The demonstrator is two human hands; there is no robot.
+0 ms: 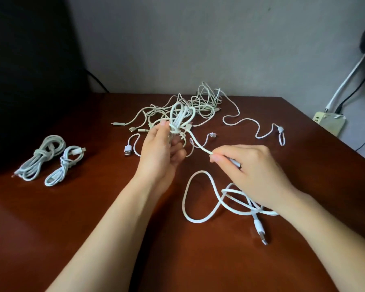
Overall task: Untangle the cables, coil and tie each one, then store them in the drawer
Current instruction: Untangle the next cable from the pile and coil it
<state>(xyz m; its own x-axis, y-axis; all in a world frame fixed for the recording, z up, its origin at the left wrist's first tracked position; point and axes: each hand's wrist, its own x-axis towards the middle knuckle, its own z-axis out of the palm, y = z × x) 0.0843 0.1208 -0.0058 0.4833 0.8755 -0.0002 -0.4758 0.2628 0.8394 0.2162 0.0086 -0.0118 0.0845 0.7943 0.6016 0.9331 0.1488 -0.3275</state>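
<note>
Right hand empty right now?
No: the right hand pinches the tail of the white cable that the left hand holds coiled.

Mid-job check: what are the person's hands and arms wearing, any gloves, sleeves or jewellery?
Both are bare. The left hand and right hand have no gloves. The left forearm and right forearm are uncovered down to the picture's lower edge, so no sleeve is in view. No watch, bracelet or marking shows; a ring cannot be ruled out.
</note>
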